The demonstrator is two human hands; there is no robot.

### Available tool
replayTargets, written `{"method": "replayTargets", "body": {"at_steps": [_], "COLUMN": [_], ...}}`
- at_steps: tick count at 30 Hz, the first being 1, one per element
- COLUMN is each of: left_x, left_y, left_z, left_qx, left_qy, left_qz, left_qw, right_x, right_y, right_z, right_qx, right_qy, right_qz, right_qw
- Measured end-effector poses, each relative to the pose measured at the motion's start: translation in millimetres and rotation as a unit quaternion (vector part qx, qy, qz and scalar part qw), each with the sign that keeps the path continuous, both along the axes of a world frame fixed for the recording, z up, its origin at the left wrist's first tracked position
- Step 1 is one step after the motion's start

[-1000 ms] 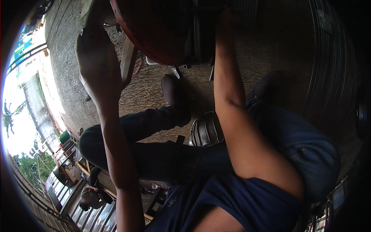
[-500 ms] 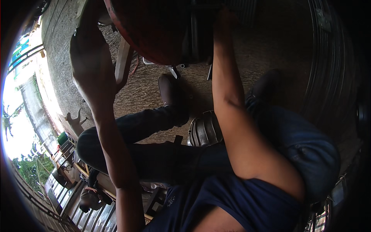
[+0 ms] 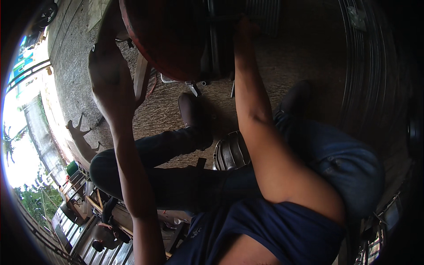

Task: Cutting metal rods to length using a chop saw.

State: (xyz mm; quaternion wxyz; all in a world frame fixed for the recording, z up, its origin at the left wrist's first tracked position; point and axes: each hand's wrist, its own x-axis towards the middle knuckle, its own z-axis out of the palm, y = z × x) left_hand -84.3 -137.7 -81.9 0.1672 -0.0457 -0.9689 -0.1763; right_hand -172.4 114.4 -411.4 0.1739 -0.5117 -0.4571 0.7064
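Observation:
A machine with a rounded red guard (image 3: 148, 55), dark inside, fills the top middle; it looks like a cut-off saw. My left hand (image 3: 110, 77) is at the guard's left side, back of the hand toward me, fingers bent round something dark that I cannot make out. Beside it slants a flat greyish bar (image 3: 141, 77). My right arm reaches up along the machine's right side. In deep shadow, my right hand (image 3: 248, 28) is closed at a dark crosswise bar (image 3: 221, 18); what it grips is hidden.
Long thin metal rods (image 3: 353, 66) lie on the floor at right, near a ribbed sheet (image 3: 263, 17). A ribbed dark metal object (image 3: 230, 151) sits between my legs. A light-coloured four-legged animal (image 3: 81, 140) stands at left; another person (image 3: 106, 235) is at lower left.
The view has shifted slightly, so the machine and my right hand appear a little further left. Both hands keep their places at the machine. More of the animal's body shows.

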Motion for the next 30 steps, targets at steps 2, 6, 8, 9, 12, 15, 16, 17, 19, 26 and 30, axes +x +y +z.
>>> {"method": "replayTargets", "body": {"at_steps": [2,6,8,9,12,15,16,17,19,26,30], "left_x": [2,2,1,2,4,-1,1,14,40,93,90], "left_y": [5,11,8,4,-21,-64,-80,-88,-95,-78,-69], "left_z": [4,7,6,4,-5,-17,-21,-35,-72,-214,-232], "left_qx": [0.09,0.059,0.061,0.054,0.172,0.082,0.049,0.065,-0.095,-0.405,-0.267], "left_qy": [-0.075,-0.053,-0.058,-0.049,-0.135,-0.125,-0.124,-0.131,-0.224,-0.151,-0.293], "left_qz": [0.047,0.051,0.043,0.025,0.049,-0.012,-0.03,0.031,0.055,-0.491,-0.405], "left_qw": [0.992,0.996,0.996,0.997,0.975,0.989,0.991,0.989,0.968,0.756,0.824], "right_x": [-1,-7,-9,-10,-11,-7,-4,-3,0,2,1], "right_y": [1,1,1,1,0,-1,-1,0,0,-2,-1], "right_z": [-3,-15,-20,-21,-19,-9,-4,0,8,20,22], "right_qx": [0.01,0.006,0.009,0.0,-0.013,-0.009,-0.001,-0.007,-0.06,-0.087,-0.109], "right_qy": [-0.004,-0.005,0.007,-0.004,0.008,0.021,0.011,0.007,0.062,0.051,0.092], "right_qz": [0.018,-0.002,-0.012,-0.015,-0.035,-0.043,-0.036,-0.031,-0.036,-0.021,-0.063], "right_qw": [1.0,1.0,1.0,1.0,0.999,0.999,0.999,0.999,0.996,0.995,0.988]}}
